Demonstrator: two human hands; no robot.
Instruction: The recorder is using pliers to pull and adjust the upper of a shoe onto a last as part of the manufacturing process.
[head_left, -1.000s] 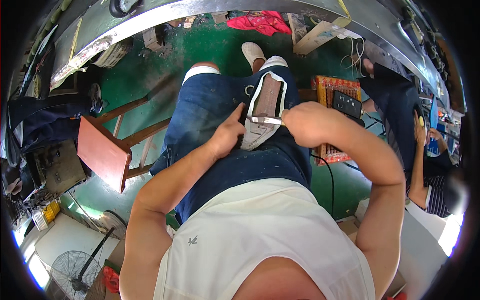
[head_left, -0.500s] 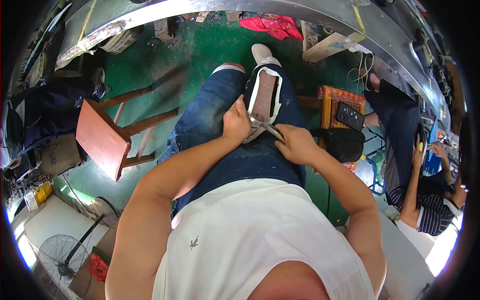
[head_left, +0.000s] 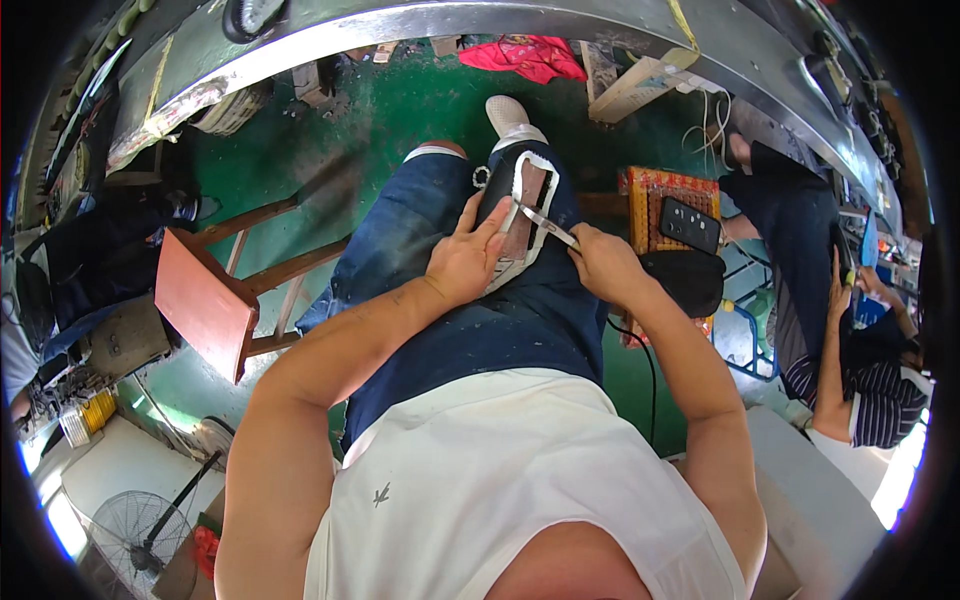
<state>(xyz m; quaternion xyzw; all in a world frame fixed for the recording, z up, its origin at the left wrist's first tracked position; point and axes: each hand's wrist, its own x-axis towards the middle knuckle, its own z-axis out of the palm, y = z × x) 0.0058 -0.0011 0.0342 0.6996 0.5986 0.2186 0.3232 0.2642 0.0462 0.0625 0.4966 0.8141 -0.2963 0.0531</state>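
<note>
On my lap lies a shoe upper (head_left: pixel 537 232) with its underside up, the brown inner sole framed by a folded white edge and dark sides. My left hand (head_left: pixel 466 258) presses along its left side, fingers stretched forward over the edge. My right hand (head_left: pixel 606 262) grips metal pincers (head_left: pixel 546 224), whose jaws touch the white left edge near the left fingertips. Just left of the shoe, a small white loop (head_left: pixel 481 177) shows; what it is made of cannot be told.
A metal-edged workbench (head_left: pixel 450 30) curves across the front. To the left stands a wooden chair (head_left: pixel 205 300). At the right, a phone (head_left: pixel 690 225) and a black pouch (head_left: pixel 683 283) lie on a patterned seat (head_left: pixel 640 215). A person in stripes (head_left: pixel 875 405) works farther right.
My left hand has moved lower on the shoe, its fingers now spread along the edge. The pincers have shifted forward along that edge. The white loop has come into sight.
</note>
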